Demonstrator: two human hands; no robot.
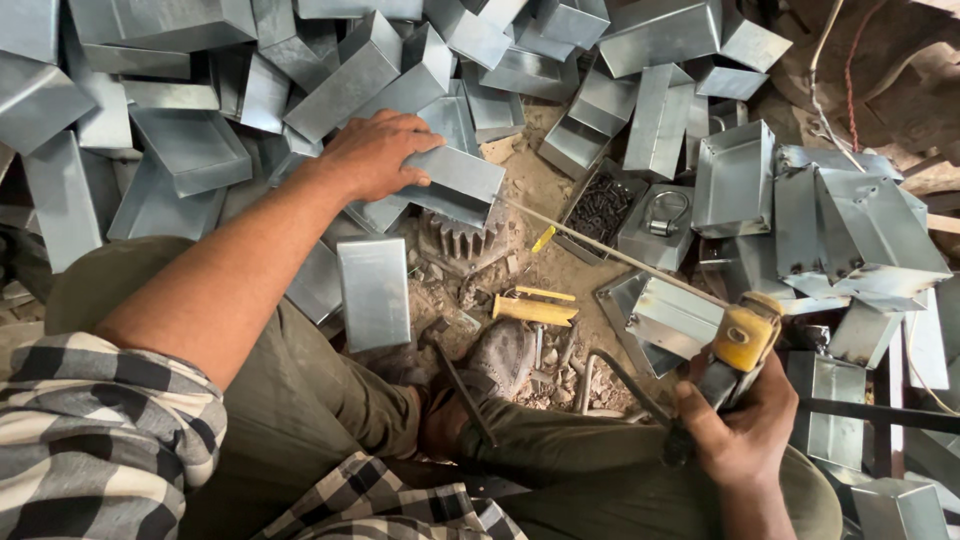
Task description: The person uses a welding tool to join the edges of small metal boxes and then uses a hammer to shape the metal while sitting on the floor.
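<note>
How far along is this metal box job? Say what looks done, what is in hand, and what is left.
Done: welded boxes lie piled on the right. In hand: the left hand grips one sheet-metal box; the right hand holds an electrode holder with its welding rod. Left: a heap of boxes upper left.
</note>
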